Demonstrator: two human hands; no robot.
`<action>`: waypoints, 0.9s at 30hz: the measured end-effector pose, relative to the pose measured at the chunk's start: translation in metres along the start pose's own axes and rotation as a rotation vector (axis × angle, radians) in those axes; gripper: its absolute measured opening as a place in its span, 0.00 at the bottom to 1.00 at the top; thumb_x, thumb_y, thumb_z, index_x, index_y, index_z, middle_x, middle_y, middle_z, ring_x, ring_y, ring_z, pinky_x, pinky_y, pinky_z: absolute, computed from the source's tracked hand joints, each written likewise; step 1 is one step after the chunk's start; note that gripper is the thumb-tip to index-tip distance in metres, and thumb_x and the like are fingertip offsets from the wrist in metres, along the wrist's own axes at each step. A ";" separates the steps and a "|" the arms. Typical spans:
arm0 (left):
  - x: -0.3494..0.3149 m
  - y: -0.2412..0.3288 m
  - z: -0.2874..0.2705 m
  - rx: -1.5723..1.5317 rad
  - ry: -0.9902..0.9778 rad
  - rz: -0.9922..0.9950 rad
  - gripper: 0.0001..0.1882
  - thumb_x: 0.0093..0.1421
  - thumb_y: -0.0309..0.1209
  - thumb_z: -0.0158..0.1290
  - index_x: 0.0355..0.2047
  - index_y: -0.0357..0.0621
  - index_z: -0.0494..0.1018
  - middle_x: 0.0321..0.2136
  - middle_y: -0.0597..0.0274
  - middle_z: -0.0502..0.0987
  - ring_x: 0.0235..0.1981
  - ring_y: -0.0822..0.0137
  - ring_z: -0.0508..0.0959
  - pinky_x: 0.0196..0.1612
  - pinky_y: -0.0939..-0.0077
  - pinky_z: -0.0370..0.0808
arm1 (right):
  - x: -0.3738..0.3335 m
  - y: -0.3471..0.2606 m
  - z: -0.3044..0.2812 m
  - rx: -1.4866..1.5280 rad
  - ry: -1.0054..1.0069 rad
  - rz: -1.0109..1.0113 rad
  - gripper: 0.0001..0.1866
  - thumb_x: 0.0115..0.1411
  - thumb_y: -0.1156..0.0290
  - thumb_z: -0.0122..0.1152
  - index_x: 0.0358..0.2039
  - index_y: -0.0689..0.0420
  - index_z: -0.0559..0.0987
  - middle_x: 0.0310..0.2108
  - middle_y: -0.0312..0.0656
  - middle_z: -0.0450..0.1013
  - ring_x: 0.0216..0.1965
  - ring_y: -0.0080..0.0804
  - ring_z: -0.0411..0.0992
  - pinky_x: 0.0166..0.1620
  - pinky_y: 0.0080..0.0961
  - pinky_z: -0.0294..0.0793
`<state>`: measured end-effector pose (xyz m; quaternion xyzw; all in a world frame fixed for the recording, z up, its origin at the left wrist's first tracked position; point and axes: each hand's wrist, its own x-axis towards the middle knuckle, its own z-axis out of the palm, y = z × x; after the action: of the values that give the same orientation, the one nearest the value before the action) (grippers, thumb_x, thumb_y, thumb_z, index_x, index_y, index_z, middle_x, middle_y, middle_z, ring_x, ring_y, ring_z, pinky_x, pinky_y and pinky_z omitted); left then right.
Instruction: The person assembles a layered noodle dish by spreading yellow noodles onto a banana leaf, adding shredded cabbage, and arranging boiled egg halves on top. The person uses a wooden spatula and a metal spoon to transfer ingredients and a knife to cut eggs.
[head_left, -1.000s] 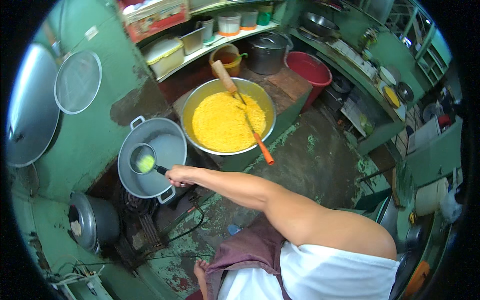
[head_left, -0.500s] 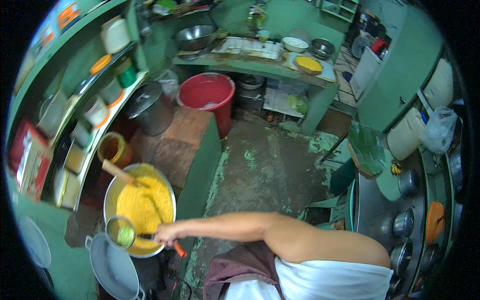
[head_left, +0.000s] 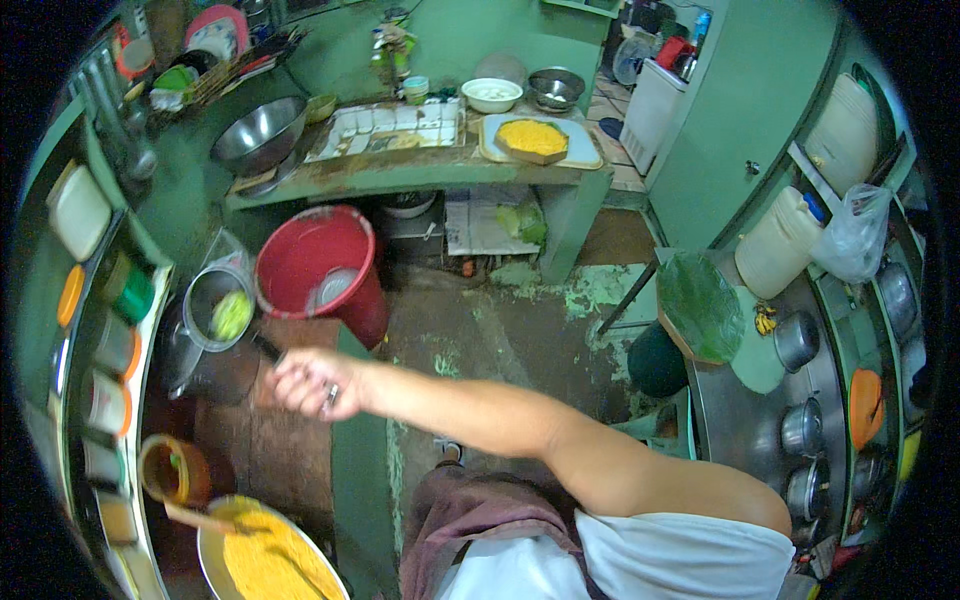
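Note:
My right hand [head_left: 318, 384] is closed round the black handle [head_left: 268, 348] of a small metal saucepan [head_left: 207, 307]. Bright green pieces [head_left: 232, 314] lie inside the saucepan. It hangs over a dark lidded pot [head_left: 208, 368], left of a red bucket [head_left: 318, 262]; whether the two touch I cannot tell. At the lower left, a large pot [head_left: 318, 548] holds yellow grainy food [head_left: 272, 562] that looks like rice. A wooden-handled utensil [head_left: 200, 518] rests across that pot. My left hand is out of view.
Beside the pots runs a brown-topped ledge [head_left: 290, 440]. The far counter [head_left: 400, 172] bears a steel basin [head_left: 262, 138], a white bowl [head_left: 491, 94] and a tray of yellow food [head_left: 533, 136]. A jar shelf [head_left: 148, 330] lines the left; a metal table [head_left: 735, 420] stands right.
My right hand has carried the saucepan forward, away from the large pot of yellow food to above the dark lidded pot. The view has turned toward the right.

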<state>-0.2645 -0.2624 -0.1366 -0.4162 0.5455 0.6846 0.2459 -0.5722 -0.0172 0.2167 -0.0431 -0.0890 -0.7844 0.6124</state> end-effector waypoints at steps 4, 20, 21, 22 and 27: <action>0.052 0.052 0.048 0.067 -0.098 -0.046 0.19 0.66 0.47 0.44 0.50 0.50 0.71 0.40 0.61 0.76 0.37 0.61 0.77 0.35 0.60 0.77 | -0.131 -0.180 0.037 -0.165 0.193 -0.415 0.06 0.64 0.74 0.46 0.29 0.55 0.66 0.16 0.25 0.57 0.12 0.13 0.54 0.12 0.10 0.54; 0.216 0.374 0.224 0.315 -0.133 0.026 0.27 0.66 0.47 0.44 0.58 0.44 0.64 0.51 0.51 0.73 0.49 0.53 0.74 0.41 0.57 0.78 | -0.583 -0.383 0.093 -1.532 2.637 -0.715 0.26 0.61 0.53 0.47 0.31 0.69 0.77 0.24 0.60 0.75 0.30 0.56 0.77 0.37 0.48 0.76; 0.220 0.378 0.250 0.294 -0.188 0.051 0.27 0.66 0.47 0.44 0.58 0.44 0.64 0.51 0.51 0.73 0.48 0.53 0.75 0.41 0.57 0.78 | -0.582 -0.389 0.062 -1.503 2.708 -0.885 0.26 0.61 0.54 0.49 0.39 0.70 0.74 0.32 0.65 0.75 0.37 0.63 0.75 0.44 0.50 0.73; 0.224 0.381 0.278 0.327 -0.180 0.064 0.27 0.66 0.47 0.44 0.58 0.43 0.65 0.51 0.51 0.73 0.48 0.54 0.75 0.41 0.58 0.78 | -0.582 -0.393 0.038 -1.504 2.611 -0.979 0.26 0.61 0.54 0.50 0.44 0.69 0.70 0.37 0.69 0.73 0.42 0.68 0.72 0.47 0.52 0.70; 0.235 0.389 0.386 0.424 -0.221 0.005 0.27 0.66 0.48 0.43 0.56 0.41 0.66 0.48 0.52 0.75 0.44 0.56 0.77 0.40 0.60 0.78 | -0.580 -0.398 0.009 -1.462 2.621 -1.005 0.17 0.60 0.64 0.52 0.39 0.65 0.64 0.26 0.65 0.73 0.30 0.68 0.72 0.35 0.56 0.69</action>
<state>-0.8140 -0.0327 -0.1000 -0.2765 0.6480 0.5966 0.3844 -0.8146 0.6304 0.0884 -0.3955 -0.8567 0.2620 0.2026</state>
